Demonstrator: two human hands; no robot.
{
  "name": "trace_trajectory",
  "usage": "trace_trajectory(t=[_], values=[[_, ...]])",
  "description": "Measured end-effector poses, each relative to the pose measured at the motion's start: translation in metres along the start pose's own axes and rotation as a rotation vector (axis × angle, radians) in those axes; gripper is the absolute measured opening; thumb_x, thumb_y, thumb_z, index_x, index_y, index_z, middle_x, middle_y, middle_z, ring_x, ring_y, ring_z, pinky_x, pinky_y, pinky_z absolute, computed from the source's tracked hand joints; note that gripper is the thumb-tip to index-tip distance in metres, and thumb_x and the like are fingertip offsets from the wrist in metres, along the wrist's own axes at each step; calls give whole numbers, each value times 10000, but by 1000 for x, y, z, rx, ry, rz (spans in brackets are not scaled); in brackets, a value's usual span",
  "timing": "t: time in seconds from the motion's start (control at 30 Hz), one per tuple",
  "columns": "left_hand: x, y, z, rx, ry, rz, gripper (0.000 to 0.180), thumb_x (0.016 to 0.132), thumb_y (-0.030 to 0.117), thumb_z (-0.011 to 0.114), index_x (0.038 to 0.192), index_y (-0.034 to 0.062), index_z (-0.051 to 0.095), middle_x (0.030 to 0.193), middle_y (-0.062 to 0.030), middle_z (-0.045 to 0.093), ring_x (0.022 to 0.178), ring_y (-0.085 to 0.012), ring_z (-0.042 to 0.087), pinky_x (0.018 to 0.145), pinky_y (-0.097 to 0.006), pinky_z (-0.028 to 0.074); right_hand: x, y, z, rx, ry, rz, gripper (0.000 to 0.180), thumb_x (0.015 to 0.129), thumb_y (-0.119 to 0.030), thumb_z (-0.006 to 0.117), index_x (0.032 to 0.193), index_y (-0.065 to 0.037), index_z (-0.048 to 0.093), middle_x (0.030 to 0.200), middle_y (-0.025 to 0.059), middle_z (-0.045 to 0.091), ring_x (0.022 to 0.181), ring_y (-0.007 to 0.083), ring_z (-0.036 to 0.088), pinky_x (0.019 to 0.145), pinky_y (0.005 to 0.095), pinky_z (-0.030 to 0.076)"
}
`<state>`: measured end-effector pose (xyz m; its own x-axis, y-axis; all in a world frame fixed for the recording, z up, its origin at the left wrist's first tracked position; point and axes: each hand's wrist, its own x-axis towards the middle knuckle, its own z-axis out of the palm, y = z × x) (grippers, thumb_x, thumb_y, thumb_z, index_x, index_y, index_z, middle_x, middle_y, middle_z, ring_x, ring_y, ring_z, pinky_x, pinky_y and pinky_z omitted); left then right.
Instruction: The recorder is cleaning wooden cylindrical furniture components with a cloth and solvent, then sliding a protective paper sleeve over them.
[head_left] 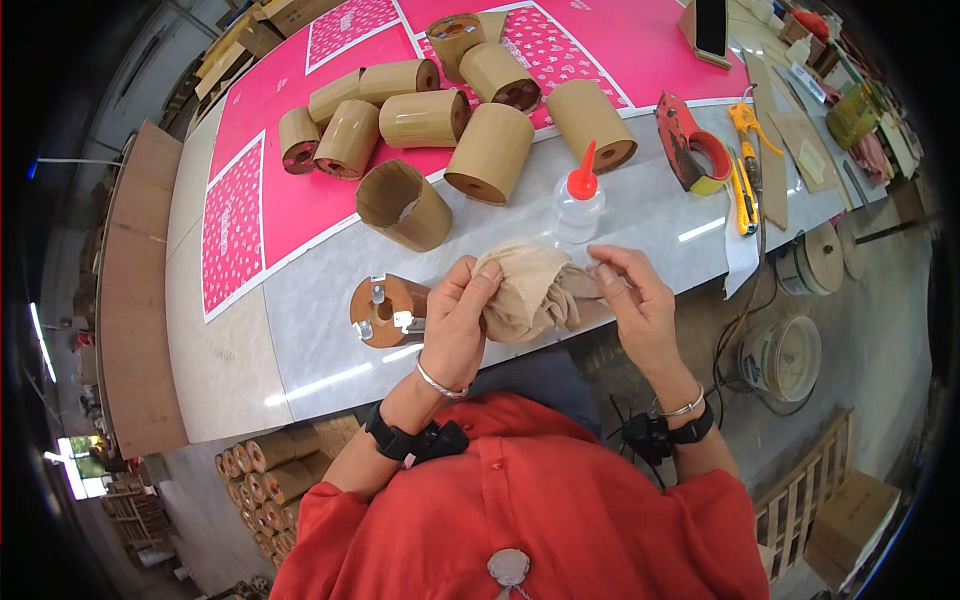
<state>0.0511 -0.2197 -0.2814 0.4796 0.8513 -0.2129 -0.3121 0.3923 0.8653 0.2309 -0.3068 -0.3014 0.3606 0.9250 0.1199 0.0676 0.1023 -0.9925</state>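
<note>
Over the table's near edge, my left hand (455,318) grips a crumpled beige cloth (530,290), thumb on top. On its other side, my right hand (642,305) has thumb and fingers closed on the cloth's edge. Left of my left hand, a brown cylinder with metal clips (385,312) shows its round end. Behind it an open brown paper tube (405,207) leans, with something pale inside. A clear squeeze bottle with a red nozzle (579,205) stands just beyond the cloth.
Several brown-wrapped rolls (490,155) lie across pink printed sheets (285,195). To the right are a red tape dispenser (692,150), a yellow utility knife (744,200) and a yellow-handled tool (745,125). A white bucket (780,358) stands on the floor; more rolls (275,485) are stacked at lower left.
</note>
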Motion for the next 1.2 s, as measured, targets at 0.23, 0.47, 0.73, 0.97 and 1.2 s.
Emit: trace_trajectory(t=[0.23,0.47,0.73,0.97,1.2], values=[[-1,0,8,110,-69,-10,157,955,212,551,881,74,556,817,35,571,731,-16,494,596,-182,382,0,-10,26,296,-197,83,483,952,-218,550,1353,6,400,1189,84,531,1063,141,511,807,236,471],[6,-5,-9,185,-68,66,136,957,176,535,978,43,550,946,-32,604,829,-109,570,741,-264,469,2,6,16,571,-9,290,283,974,-183,513,1167,17,565,1006,20,616,882,62,568,756,219,480],[1,-3,10,333,-135,168,292,891,114,632,1129,-16,522,968,-51,583,840,-103,579,749,-246,495,1,0,16,462,47,299,306,984,-212,489,1173,18,558,1036,43,618,921,86,582,794,236,485],[5,-19,-10,447,-268,69,307,861,105,668,1113,-31,556,953,-42,591,830,-67,559,737,-218,478,2,-4,14,900,-54,495,340,976,-131,410,1234,78,480,1160,118,587,1030,177,599,905,305,478],[-4,-9,4,295,-209,-59,362,853,91,663,1174,-4,525,1054,-39,585,948,-101,570,823,-263,487,-2,-1,17,885,-160,537,329,980,-178,459,1196,66,499,1113,113,596,1005,180,606,880,316,487]])
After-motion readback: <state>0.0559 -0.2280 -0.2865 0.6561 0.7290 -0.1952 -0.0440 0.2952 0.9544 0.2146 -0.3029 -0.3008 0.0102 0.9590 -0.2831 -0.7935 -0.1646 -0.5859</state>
